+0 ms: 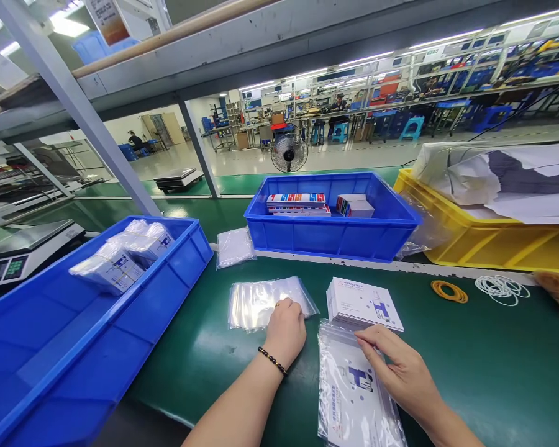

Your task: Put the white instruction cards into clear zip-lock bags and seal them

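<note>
My left hand [286, 332], with a dark bead bracelet at the wrist, rests on the right end of a fanned pile of clear plastic bags [254, 304]. Its fingers are curled down and closed on a bag there; the thumb is hidden. My right hand [398, 366] pinches the top edge of a clear zip-lock bag [349, 403] that has a white printed booklet inside. This bag lies on top of others at the front of the bench. Just behind it sits a stack of white booklets [363, 301] with a purple-blue picture, partly overlapped by the bag's top.
A blue bin [168, 310] with bundled, bagged booklets stands left, beside a scale [28, 251]. Another blue bin [326, 239] holds printed boxes. A yellow bin [489, 245] is at the right, near yellow rubber bands [449, 292] and white bands [502, 290]. A white packet [235, 246] lies between the blue bins.
</note>
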### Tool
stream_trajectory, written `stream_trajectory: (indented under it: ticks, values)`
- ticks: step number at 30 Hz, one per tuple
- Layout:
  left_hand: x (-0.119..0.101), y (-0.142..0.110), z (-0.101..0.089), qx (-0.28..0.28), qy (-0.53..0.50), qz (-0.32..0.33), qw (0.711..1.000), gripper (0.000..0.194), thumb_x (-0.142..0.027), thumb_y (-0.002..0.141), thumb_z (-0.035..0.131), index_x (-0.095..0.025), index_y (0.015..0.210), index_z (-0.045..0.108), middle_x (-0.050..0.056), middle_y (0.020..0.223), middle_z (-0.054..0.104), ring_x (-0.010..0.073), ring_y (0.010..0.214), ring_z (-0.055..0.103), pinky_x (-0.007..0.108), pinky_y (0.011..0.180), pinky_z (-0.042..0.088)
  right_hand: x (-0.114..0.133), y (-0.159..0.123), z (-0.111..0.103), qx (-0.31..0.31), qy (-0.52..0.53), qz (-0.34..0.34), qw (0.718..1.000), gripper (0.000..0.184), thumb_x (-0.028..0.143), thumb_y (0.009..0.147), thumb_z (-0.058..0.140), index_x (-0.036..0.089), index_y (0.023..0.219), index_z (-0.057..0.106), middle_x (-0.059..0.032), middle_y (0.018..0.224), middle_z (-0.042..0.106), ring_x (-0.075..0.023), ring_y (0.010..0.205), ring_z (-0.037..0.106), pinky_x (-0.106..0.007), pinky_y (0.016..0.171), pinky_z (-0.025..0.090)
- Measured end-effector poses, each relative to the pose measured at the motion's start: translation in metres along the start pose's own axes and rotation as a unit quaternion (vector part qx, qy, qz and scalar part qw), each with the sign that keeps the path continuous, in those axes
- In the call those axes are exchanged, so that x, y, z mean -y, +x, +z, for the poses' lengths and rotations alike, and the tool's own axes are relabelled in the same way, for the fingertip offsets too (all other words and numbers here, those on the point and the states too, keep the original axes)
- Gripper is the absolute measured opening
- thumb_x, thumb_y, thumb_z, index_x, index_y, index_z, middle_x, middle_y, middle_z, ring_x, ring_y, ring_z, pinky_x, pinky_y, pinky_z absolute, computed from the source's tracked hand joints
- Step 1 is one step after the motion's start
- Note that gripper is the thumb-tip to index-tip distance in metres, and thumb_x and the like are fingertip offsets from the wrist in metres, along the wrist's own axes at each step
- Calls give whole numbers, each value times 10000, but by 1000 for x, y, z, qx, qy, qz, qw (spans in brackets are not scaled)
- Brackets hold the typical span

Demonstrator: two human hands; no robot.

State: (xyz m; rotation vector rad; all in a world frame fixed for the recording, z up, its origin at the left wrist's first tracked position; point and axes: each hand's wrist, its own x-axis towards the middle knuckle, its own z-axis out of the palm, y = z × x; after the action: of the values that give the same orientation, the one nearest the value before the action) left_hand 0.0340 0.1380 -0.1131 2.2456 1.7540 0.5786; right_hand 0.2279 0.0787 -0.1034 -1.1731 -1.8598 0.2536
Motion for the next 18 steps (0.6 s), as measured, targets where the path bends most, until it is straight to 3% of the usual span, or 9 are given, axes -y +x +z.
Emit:
stream_trajectory:
  ticks: [5, 9, 12, 15, 18]
  values:
    - [-4, -5, 2, -67, -60, 130, 987, 173, -112, 755, 495, -177, 640, 606, 42, 687, 565, 164, 693, 525, 274, 632, 427, 2, 2, 1, 84, 30, 40, 995, 256, 325, 874, 429, 213, 781, 640, -40, 696, 634, -151, 619, 606, -233, 535, 490]
    - [-10, -13, 9, 32, -111, 259, 959, 150, -150, 743, 521, -187, 673, 648, 18, 641, 583, 129, 623, 541, 224, 565, 411, 3, 2, 5, 175, 38, 101, 979, 340, 398, 872, 401, 211, 778, 670, -29, 675, 666, -164, 607, 616, -250, 560, 503]
    - [-16, -18, 11, 111, -126, 321, 932, 161, -139, 739, 517, -187, 716, 669, 28, 729, 642, 133, 677, 572, 219, 610, 425, 2, -1, 10, 205, 30, 148, 967, 357, 400, 866, 393, 194, 896, 683, -36, 722, 706, -183, 634, 646, -266, 585, 525]
    - [-20, -21, 8, 164, -163, 300, 925, 146, -166, 736, 536, -192, 747, 679, 20, 730, 652, 135, 689, 572, 220, 658, 432, -3, -7, 15, 191, -6, 140, 972, 376, 317, 857, 371, 161, 1050, 654, -84, 889, 723, -211, 753, 681, -292, 658, 546]
    - [-23, -19, 5, 173, -283, 181, 926, 152, -270, 749, 549, -179, 743, 670, 10, 681, 629, 132, 673, 550, 223, 659, 428, -8, -10, 17, 163, -37, 59, 984, 393, 222, 844, 343, 189, 1110, 631, -86, 991, 702, -202, 840, 680, -291, 699, 555]
